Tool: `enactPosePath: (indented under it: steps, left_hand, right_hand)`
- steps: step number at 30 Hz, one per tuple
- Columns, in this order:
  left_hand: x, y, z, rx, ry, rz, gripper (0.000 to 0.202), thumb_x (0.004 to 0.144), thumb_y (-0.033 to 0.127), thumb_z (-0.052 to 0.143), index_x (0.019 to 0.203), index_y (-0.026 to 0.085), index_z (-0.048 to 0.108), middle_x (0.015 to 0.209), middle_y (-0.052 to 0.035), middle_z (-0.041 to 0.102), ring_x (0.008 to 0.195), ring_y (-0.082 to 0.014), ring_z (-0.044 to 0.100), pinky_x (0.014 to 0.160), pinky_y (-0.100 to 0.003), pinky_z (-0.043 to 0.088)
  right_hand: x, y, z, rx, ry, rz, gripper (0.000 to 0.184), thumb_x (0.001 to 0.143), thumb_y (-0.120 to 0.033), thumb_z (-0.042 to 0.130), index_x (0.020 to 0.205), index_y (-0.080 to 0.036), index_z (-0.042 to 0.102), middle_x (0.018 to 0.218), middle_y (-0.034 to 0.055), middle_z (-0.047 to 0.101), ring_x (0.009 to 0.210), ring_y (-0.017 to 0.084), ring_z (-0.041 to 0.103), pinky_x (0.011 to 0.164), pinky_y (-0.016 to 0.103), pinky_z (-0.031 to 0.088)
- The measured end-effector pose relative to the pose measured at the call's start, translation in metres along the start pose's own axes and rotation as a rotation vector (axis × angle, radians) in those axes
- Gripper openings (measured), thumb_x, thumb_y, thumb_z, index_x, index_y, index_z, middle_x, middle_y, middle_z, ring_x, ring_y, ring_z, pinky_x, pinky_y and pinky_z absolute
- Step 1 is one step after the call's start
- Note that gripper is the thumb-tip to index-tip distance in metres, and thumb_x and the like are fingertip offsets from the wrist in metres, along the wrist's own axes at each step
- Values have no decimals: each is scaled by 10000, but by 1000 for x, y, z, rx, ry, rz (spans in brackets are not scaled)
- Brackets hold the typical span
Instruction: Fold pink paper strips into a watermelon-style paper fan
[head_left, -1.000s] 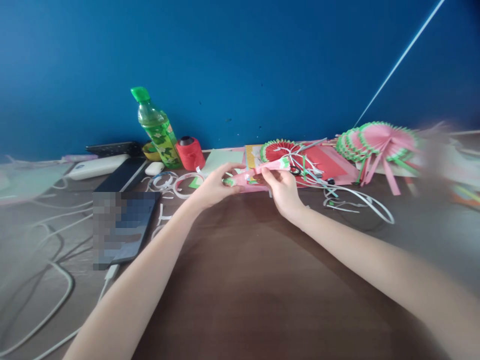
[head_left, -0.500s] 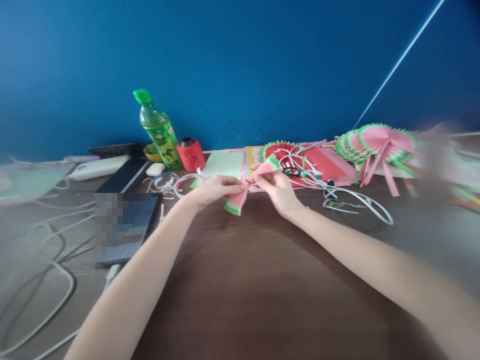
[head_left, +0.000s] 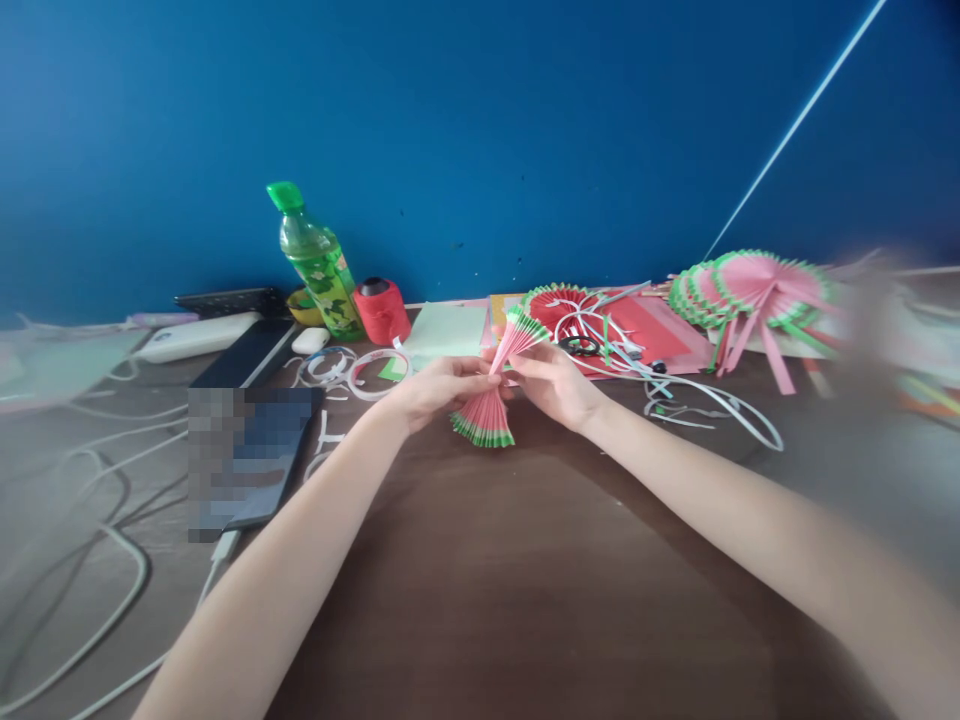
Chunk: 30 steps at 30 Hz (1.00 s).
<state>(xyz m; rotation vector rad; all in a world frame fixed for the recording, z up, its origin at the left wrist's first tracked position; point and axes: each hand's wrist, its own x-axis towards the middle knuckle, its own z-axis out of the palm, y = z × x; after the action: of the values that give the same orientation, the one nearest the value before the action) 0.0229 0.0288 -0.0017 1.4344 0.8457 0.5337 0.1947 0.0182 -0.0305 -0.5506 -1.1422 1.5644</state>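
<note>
Pinching a pleated pink paper fan [head_left: 484,415] with green-and-white edges, our left hand [head_left: 435,390] and right hand [head_left: 556,385] are close together just right of the frame's centre. The left has its thumb and fingers closed on the fan's narrow waist; the right grips beside it, some fingertips lost behind the folds. One half of the fan spreads downward, the other up to the right, its tip overlapping a red pleated rosette [head_left: 559,297]; whether the lower edge touches the dark tabletop [head_left: 525,580] we cannot tell. White cords [head_left: 705,378] partly hide the rosette, and a black loop [head_left: 581,354] among them is too tangled for us to name. At right, pink-and-green fans [head_left: 772,285] overlap, the rear ones mostly covered, while the far right edge is too blurred to read. At left, pixel blocks mask part of a dark-screened device [head_left: 274,460], and a white cable [head_left: 144,565] leaves the frame at lower left. Our forearms [head_left: 322,550] are cut off by the picture's lower edges
</note>
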Motion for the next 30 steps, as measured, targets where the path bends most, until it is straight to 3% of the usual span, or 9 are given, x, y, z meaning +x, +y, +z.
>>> enactPosePath:
  steps: [5, 10, 15, 21, 26, 30]
  left_hand:
    - [2, 1, 3, -168, 87, -27, 316, 626, 364, 753, 754, 106, 624, 766, -96, 691, 747, -181, 649, 682, -278, 490]
    - [4, 2, 4, -289, 154, -6, 155, 750, 223, 656, 714, 81, 605, 720, -84, 670, 719, -176, 656, 677, -278, 499]
    - [5, 5, 3, -346, 283, -3, 124, 816, 139, 557, 716, 79, 599, 697, -78, 670, 666, -156, 657, 661, -274, 510]
    - [3, 5, -7, -211, 341, 29, 157, 763, 240, 635, 733, 87, 617, 667, -79, 674, 646, -156, 646, 649, -286, 523]
    - [1, 5, -14, 74, 436, 92, 225, 666, 340, 708, 680, 120, 662, 643, -41, 675, 623, -140, 626, 669, -272, 506]
    - [-1, 7, -14, 105, 438, 75, 272, 605, 359, 744, 717, 119, 681, 639, -36, 679, 626, -160, 639, 638, -270, 510]
  right_hand:
    - [3, -3, 1, 64, 74, -39, 171, 662, -322, 721, 778, -244, 624, 813, -25, 685, 706, 131, 596, 662, 276, 456]
    - [4, -4, 0, 106, 181, -64, 202, 664, -354, 717, 744, -260, 557, 750, -64, 652, 685, 111, 592, 663, 255, 451]
    - [3, -3, 1, 94, 213, -48, 205, 639, -280, 714, 674, -233, 517, 719, -60, 621, 694, 104, 577, 612, 230, 431]
    - [5, 0, -1, 8, 208, -63, 201, 590, -212, 727, 669, -206, 542, 633, -69, 562, 606, 87, 559, 616, 247, 432]
    - [4, 1, -6, -101, 185, 53, 289, 538, -203, 751, 738, -189, 543, 613, -53, 574, 580, 119, 587, 565, 266, 420]
    - [3, 1, -7, -136, 166, 71, 364, 533, -178, 735, 814, -217, 506, 685, -50, 591, 605, 129, 577, 543, 277, 449]
